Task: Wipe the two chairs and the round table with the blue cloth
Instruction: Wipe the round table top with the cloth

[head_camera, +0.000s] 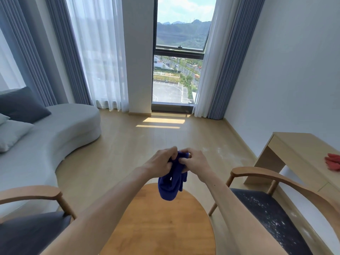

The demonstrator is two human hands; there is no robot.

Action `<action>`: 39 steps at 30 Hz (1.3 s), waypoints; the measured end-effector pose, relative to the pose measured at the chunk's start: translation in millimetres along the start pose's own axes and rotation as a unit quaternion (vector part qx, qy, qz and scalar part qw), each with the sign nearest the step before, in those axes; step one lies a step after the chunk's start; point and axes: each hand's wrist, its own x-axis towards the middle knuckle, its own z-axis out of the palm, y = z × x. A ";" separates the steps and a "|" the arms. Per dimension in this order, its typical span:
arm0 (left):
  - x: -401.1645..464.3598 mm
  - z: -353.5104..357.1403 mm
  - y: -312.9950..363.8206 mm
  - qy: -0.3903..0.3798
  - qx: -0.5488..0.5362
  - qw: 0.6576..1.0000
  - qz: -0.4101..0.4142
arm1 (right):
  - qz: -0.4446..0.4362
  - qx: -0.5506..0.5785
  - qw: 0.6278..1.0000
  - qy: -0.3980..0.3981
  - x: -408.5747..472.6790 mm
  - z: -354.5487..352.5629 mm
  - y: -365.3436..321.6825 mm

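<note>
Both the left hand and the right hand pinch the blue cloth, bunched above the round table, probably refolding it for wiping.

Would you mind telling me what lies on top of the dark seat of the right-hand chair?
White specks and dust are scattered over the right chair's dark seat. The right forearm covers its near-left part, so that part cannot be seen.

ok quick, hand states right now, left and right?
Left hand: closed, pinching the blue cloth at its top edge.
Right hand: closed, pinching the same cloth, which hangs above the round table.
</note>
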 end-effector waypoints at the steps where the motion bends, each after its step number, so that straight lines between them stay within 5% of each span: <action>1: -1.6 1.9 -1.6 0.013 -0.014 1.000 -0.013 | 0.002 0.006 1.000 0.015 0.3 -0.4 0.9; 6: -18.1 15.6 -9.1 0.049 -0.085 0.991 -0.089 | 0.001 0.033 0.998 0.058 2.7 -1.5 5.6; 10: -32.7 32.9 -11.7 0.013 -0.042 0.984 -0.171 | 0.014 0.074 0.992 0.103 6.0 -5.5 8.7; 15: -35.1 51.7 6.1 0.034 -0.195 0.911 -0.361 | 0.030 0.117 0.985 0.120 6.9 -4.4 12.2; 19: -30.1 53.5 13.7 0.066 -0.263 0.873 -0.405 | 0.043 0.146 0.981 0.117 4.5 -3.0 15.0; 22: -28.7 41.8 14.8 0.021 -0.194 0.888 -0.417 | 0.030 0.058 0.988 0.140 -0.5 -7.7 18.9; 25: -20.1 12.6 14.6 -0.020 0.029 0.931 -0.364 | 0.028 -0.048 0.988 0.147 -9.8 -16.3 28.0; 29: -2.6 -16.6 24.7 -0.036 0.195 0.937 -0.288 | 0.043 -0.106 0.984 0.136 -15.0 -14.3 31.6; 39: 0.7 -20.9 29.3 -0.068 0.247 0.928 -0.271 | 0.068 -0.143 0.984 0.084 -9.3 -11.5 25.6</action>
